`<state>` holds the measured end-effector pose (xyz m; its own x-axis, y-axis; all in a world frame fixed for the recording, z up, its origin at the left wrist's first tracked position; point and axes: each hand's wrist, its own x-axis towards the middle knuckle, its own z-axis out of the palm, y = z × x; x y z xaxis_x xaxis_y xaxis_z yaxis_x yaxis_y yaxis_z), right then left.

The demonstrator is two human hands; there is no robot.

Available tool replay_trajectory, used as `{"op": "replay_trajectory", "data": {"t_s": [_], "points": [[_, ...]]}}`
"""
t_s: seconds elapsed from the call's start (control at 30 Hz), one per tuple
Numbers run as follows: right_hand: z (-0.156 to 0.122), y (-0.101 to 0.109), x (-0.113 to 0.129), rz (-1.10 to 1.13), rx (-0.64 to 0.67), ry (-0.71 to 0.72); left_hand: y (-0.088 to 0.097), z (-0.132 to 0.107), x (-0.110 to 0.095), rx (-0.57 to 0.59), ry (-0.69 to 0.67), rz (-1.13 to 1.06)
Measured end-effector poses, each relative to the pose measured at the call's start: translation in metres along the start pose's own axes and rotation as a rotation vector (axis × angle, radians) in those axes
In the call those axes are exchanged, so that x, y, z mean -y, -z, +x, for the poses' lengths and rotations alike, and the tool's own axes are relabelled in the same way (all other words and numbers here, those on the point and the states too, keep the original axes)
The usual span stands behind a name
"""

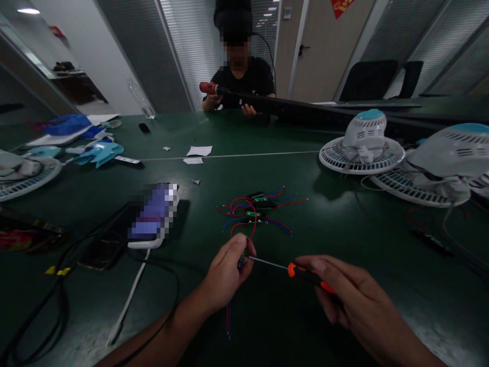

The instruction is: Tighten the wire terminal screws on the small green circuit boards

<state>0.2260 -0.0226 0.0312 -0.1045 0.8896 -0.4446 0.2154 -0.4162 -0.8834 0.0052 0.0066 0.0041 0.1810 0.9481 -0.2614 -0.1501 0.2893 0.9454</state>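
Observation:
My left hand (225,272) is closed around a small green circuit board (241,261). Red and blue wires (228,318) hang below that hand, and a red wire loops up above it. In my right hand (355,295) is a screwdriver (292,270) with an orange and black handle. Its thin shaft points left, and the tip reaches the board's edge at my left fingers; the exact contact is too small to tell. Just beyond my left hand, several similar boards (254,214) with red and blue wires lie bunched on the dark green table (183,290).
A lit phone (153,211) on a white stand with a cable is at left, near black cables (61,300). White fan parts (361,148) stand at right. Paper scraps (199,151) lie farther back. Across the table, a person (244,76) holds a red and black power tool (209,88).

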Motion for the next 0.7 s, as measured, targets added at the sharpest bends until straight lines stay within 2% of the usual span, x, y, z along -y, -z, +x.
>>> {"op": "replay_trajectory", "data": {"t_s": [0.47,0.7], "points": [[-0.0025,0.0024,0.0047,-0.141,-0.012,0.207,0.0005,0.0021,0.0019,-0.040,-0.006,-0.034],[-0.0011,0.0042,0.0006,-0.054,-0.047,0.196,-0.0017,-0.0014,-0.0002,-0.064,0.007,-0.007]]}}
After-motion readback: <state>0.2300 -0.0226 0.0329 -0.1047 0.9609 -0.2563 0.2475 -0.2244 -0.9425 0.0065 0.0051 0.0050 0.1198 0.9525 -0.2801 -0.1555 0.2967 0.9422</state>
